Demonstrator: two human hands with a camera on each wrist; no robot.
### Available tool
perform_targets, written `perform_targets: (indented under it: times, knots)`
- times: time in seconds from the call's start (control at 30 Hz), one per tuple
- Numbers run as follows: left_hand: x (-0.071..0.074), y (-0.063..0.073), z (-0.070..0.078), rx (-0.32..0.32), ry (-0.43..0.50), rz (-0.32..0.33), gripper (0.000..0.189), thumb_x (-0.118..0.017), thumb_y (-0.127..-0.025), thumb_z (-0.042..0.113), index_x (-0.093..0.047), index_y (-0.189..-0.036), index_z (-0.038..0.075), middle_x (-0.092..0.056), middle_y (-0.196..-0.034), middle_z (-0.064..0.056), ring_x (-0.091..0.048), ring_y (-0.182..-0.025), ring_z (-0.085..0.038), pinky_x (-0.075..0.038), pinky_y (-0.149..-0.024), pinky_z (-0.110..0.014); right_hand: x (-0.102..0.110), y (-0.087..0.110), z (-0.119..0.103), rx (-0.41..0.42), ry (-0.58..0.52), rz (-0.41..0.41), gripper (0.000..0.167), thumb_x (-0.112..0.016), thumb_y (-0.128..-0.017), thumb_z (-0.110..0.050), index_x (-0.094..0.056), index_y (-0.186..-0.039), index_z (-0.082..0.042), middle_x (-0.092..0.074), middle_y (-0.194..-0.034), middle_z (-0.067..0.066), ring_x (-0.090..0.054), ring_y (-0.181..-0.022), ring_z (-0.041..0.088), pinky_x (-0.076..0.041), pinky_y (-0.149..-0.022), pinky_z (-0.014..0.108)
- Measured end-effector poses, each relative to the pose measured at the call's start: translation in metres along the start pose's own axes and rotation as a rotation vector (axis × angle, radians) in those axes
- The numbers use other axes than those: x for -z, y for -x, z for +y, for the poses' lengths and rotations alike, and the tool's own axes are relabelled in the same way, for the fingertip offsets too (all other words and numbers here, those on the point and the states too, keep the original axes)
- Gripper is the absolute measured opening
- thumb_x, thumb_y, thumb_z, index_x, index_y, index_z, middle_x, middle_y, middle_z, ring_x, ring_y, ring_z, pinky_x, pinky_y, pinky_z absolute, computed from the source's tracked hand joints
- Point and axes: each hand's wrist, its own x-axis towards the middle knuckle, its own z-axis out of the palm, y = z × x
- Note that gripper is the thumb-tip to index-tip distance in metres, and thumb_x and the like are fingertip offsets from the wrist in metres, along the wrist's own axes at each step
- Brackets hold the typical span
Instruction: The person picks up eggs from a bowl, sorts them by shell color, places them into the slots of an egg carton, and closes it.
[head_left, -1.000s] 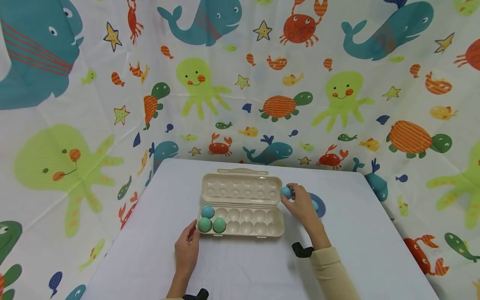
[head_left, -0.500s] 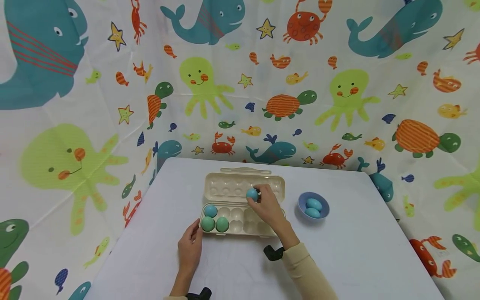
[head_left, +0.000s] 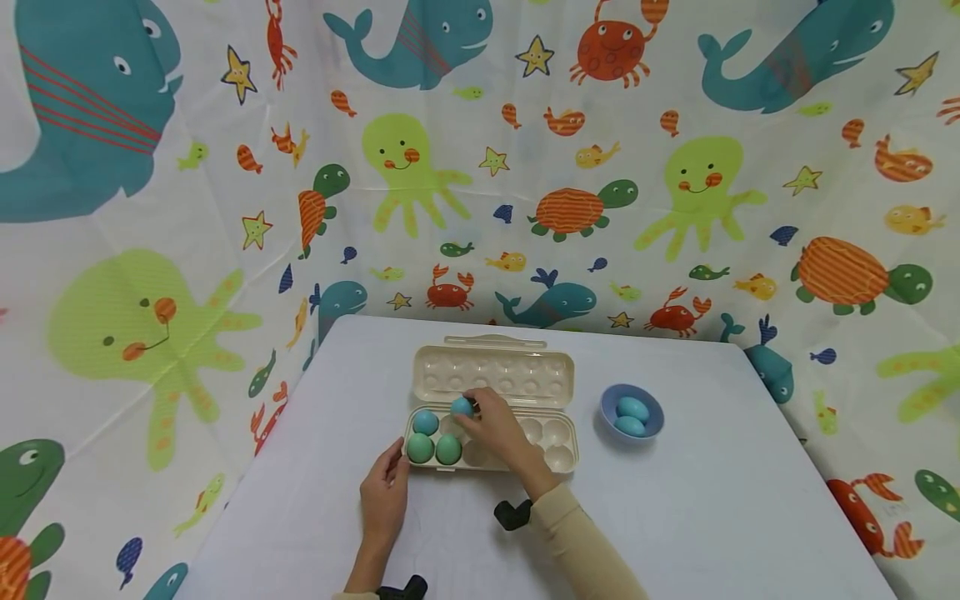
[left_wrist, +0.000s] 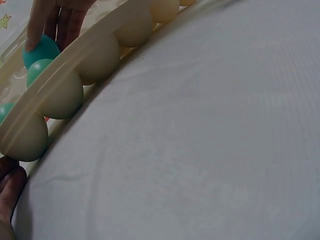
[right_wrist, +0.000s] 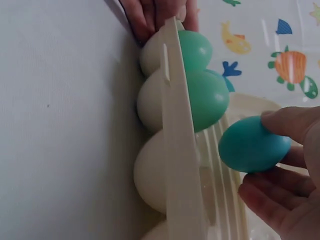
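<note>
A beige egg carton (head_left: 517,450) lies with its lid (head_left: 495,375) folded back. In its left end sit two green eggs (head_left: 434,449) in the front row and one blue egg (head_left: 425,422) behind them. Between thumb and fingers, my right hand (head_left: 495,429) pinches another blue egg (right_wrist: 254,144) over the back row, just right of the seated blue one. The right wrist view shows this egg beside the carton's rim, tilted in the fingertips. At the carton's left end, my left hand (head_left: 384,492) grips the corner, its fingertips against the outer wall.
A blue bowl (head_left: 609,427) holding two blue eggs (head_left: 631,417) stands right of the carton. The table has a white cloth (head_left: 712,517). Behind and at the sides hangs a curtain (head_left: 450,208) printed with sea animals.
My right hand has carried the blue egg from beside the bowl leftward across the carton and down to the back row. The left hand has stayed at the carton's left end.
</note>
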Motion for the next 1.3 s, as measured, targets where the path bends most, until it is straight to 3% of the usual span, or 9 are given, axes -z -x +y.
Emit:
perform_targets:
  times: [0.2,0.33,0.7,1.03,1.3]
  knots:
    - [-0.001,0.0,0.002,0.016,-0.012,-0.005,0.035,-0.058,-0.101,0.014,-0.063,-0.135,0.007,-0.067,-0.134,-0.01,-0.067,-0.11,-0.015,-0.043,-0.084,0.003,-0.006,-0.002,-0.004,-0.04,0.029,-0.049,0.04,-0.072,-0.092,-0.023,-0.064,-0.124,-0.001,-0.062,-0.112,0.012,-0.065,-0.095,0.023,-0.059,-0.08,0.03]
    - [-0.002,0.002,0.002,0.031,-0.012,-0.013,0.035,-0.057,-0.101,0.014,-0.062,-0.135,0.006,-0.066,-0.135,-0.011,-0.067,-0.114,-0.024,-0.041,-0.084,0.004,-0.008,-0.002,-0.002,-0.051,0.071,-0.079,0.038,-0.071,-0.093,-0.025,-0.065,-0.124,-0.004,-0.062,-0.115,0.01,-0.065,-0.1,0.024,-0.058,-0.084,0.035]
    - [-0.003,0.002,0.001,0.029,-0.01,-0.019,0.035,-0.058,-0.101,0.015,-0.062,-0.135,0.007,-0.066,-0.135,-0.01,-0.067,-0.114,-0.024,-0.042,-0.085,0.004,-0.01,-0.004,0.006,0.083,0.148,-0.174,0.034,-0.066,-0.095,-0.012,-0.062,-0.127,-0.003,-0.065,-0.125,0.012,-0.062,-0.117,0.026,-0.053,-0.101,0.038]
    - [-0.002,0.003,0.002,0.048,-0.029,-0.013,0.036,-0.058,-0.101,0.015,-0.062,-0.135,0.007,-0.066,-0.135,-0.011,-0.067,-0.115,-0.024,-0.042,-0.085,0.003,-0.015,-0.002,0.01,0.208,0.238,-0.196,0.036,-0.067,-0.093,-0.005,-0.063,-0.128,-0.006,-0.068,-0.128,0.009,-0.062,-0.118,0.024,-0.052,-0.103,0.037]
    - [-0.001,0.004,0.001,0.05,-0.021,-0.014,0.036,-0.057,-0.101,0.015,-0.061,-0.136,0.007,-0.065,-0.136,-0.011,-0.067,-0.115,-0.024,-0.042,-0.086,0.003,-0.017,0.0,0.01,0.183,0.245,-0.219,0.041,-0.064,-0.096,-0.007,-0.059,-0.136,-0.009,-0.064,-0.135,0.007,-0.059,-0.125,0.023,-0.049,-0.108,0.037]
